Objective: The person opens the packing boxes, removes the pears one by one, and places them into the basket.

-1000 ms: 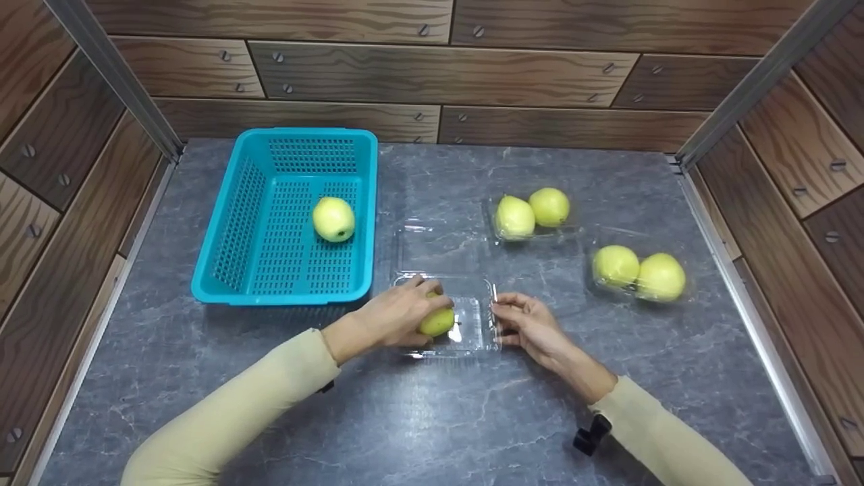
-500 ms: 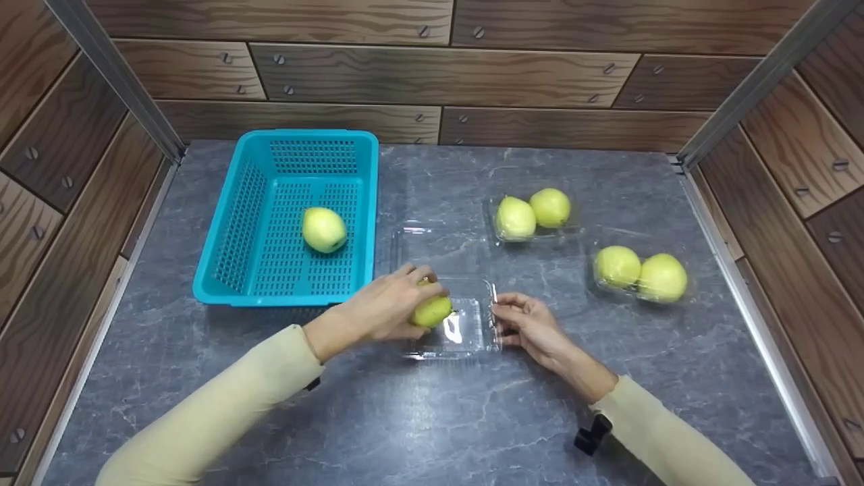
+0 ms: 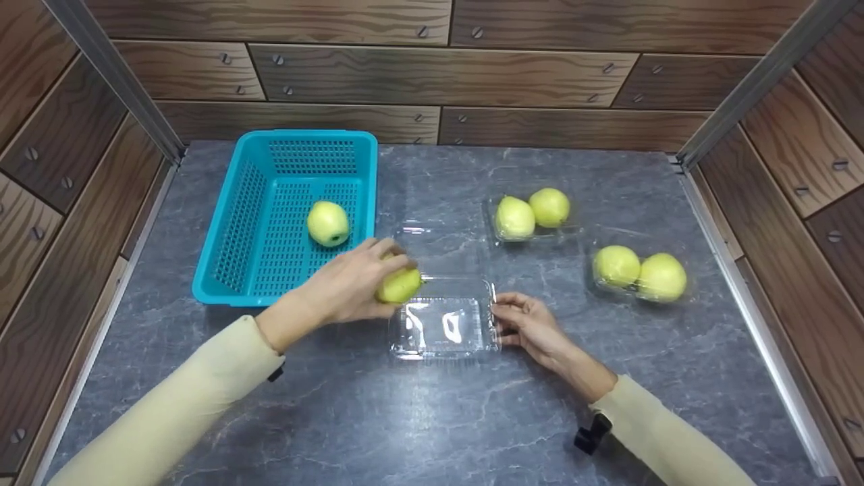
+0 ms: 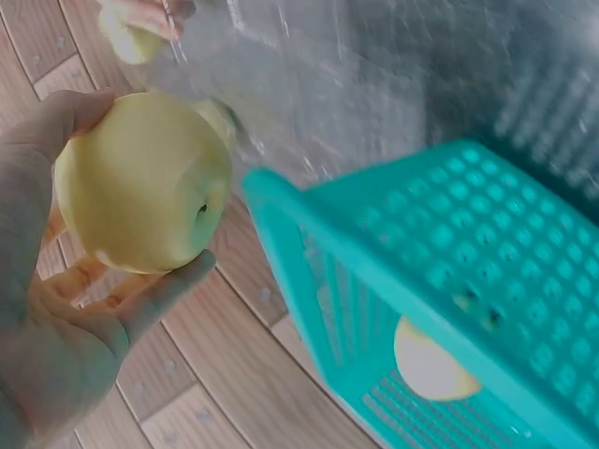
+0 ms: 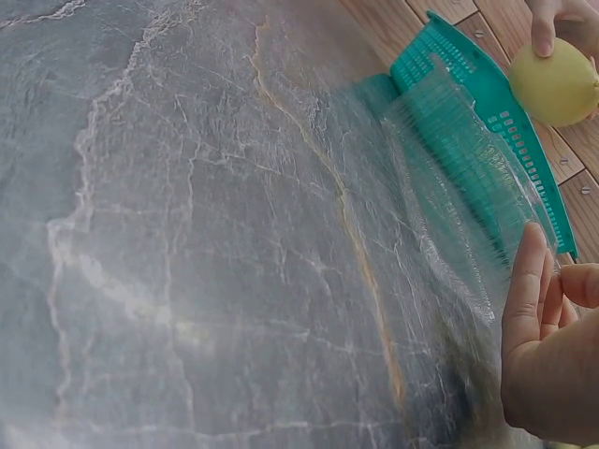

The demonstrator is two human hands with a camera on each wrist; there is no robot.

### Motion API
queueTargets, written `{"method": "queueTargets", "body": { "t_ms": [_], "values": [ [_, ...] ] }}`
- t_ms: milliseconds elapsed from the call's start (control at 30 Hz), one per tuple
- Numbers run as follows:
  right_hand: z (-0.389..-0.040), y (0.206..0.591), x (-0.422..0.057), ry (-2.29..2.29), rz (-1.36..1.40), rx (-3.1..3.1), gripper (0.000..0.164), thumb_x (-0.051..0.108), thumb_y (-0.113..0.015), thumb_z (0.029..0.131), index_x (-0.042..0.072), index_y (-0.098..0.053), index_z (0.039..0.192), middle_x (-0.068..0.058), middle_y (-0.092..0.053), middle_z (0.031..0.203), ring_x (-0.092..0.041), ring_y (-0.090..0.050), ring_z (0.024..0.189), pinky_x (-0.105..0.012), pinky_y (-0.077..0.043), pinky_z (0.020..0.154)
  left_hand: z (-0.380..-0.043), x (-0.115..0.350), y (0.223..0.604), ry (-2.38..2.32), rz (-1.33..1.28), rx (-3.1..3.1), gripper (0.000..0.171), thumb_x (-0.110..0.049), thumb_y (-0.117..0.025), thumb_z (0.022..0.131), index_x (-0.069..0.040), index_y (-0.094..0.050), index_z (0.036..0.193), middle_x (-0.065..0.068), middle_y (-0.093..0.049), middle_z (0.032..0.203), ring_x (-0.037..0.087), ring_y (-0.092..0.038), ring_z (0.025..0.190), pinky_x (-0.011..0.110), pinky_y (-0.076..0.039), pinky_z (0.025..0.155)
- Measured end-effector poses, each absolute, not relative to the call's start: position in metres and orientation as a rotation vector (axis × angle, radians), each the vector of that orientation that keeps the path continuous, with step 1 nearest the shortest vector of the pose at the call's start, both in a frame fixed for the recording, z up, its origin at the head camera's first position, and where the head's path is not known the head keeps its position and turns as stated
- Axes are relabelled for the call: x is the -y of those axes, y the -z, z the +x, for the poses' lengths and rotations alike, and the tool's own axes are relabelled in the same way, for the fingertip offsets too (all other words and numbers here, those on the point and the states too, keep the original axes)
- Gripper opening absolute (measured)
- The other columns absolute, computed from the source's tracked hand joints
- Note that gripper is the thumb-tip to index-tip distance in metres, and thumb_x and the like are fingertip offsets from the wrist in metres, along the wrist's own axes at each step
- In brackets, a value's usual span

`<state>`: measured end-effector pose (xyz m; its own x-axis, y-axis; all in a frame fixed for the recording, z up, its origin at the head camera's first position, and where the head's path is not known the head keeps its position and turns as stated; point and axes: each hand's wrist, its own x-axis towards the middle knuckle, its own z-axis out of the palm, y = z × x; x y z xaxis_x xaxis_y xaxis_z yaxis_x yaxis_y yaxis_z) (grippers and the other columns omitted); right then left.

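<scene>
My left hand (image 3: 347, 282) grips a yellow-green pear (image 3: 399, 286) just above the left edge of a clear plastic clamshell box (image 3: 439, 341), close to the basket's near right corner. In the left wrist view, thumb and fingers wrap the sides of this pear (image 4: 140, 182), its dimpled end in sight. The box lies with its lid folded back, and no fruit sits in its base. At the box's right edge, my right hand (image 3: 533, 327) pinches the thin plastic wall between thumb and fingers. A second pear (image 3: 329, 223) lies inside the teal basket (image 3: 214, 297).
Two more clear boxes, each with two pears, stand on the right: one farther back (image 3: 533, 234) and one near the right side (image 3: 634, 291). Wood-patterned panels (image 3: 432, 74) enclose the grey marbled table (image 3: 432, 418) at the back and both sides.
My left hand has lifted the pear out of the box and carried it left and back towards the basket. The basket's pear has rocked slightly. My right hand has stayed at the box's edge.
</scene>
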<state>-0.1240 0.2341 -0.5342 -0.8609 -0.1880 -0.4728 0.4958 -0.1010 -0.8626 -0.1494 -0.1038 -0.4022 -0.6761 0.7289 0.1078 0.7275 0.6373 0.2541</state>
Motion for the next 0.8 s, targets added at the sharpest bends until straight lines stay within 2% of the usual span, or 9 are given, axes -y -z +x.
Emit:
{"method": "queueTargets", "body": {
  "t_ms": [167,300,533,800],
  "values": [
    [-0.124,0.534,-0.234,2.011,0.332,-1.721,0.019,0.006,-0.067,0.099,0.008,-0.06,0.117,0.003,-0.069,0.089,-0.011,-0.065,0.07,-0.024,-0.063,0.062,-0.153,0.121,0.396,-0.467,1.164,-2.873,0.063,-0.037,-0.087,0.083,-0.016,-0.065,0.138,0.015,-0.063,0.135,0.034,-0.064,0.116,0.049,-0.064,0.095],
    [-0.124,0.534,-0.234,2.008,0.331,-1.727,0.02,0.006,-0.067,0.099,0.007,-0.06,0.117,0.003,-0.069,0.089,-0.011,-0.065,0.07,-0.024,-0.062,0.063,-0.156,0.135,0.392,-0.474,1.071,-2.9,0.061,-0.037,-0.087,0.083,-0.018,-0.066,0.137,0.015,-0.063,0.135,0.036,-0.066,0.116,0.052,-0.064,0.092],
    [-0.124,0.532,-0.234,1.997,0.335,-1.74,0.021,0.007,-0.068,0.099,0.007,-0.059,0.119,0.003,-0.07,0.09,-0.011,-0.064,0.07,-0.024,-0.062,0.063,-0.165,0.158,0.395,-0.526,0.924,-2.928,0.062,-0.036,-0.088,0.083,-0.013,-0.066,0.136,0.019,-0.063,0.134,0.036,-0.064,0.112,0.052,-0.063,0.089],
    [-0.124,0.532,-0.234,2.002,0.341,-1.73,0.021,0.006,-0.068,0.099,0.006,-0.06,0.118,0.003,-0.069,0.089,-0.01,-0.065,0.069,-0.024,-0.063,0.063,-0.174,0.183,0.414,-0.577,0.767,-2.939,0.065,-0.035,-0.088,0.083,-0.008,-0.065,0.137,0.022,-0.062,0.134,0.039,-0.063,0.112,0.053,-0.063,0.086]
  ]
}}
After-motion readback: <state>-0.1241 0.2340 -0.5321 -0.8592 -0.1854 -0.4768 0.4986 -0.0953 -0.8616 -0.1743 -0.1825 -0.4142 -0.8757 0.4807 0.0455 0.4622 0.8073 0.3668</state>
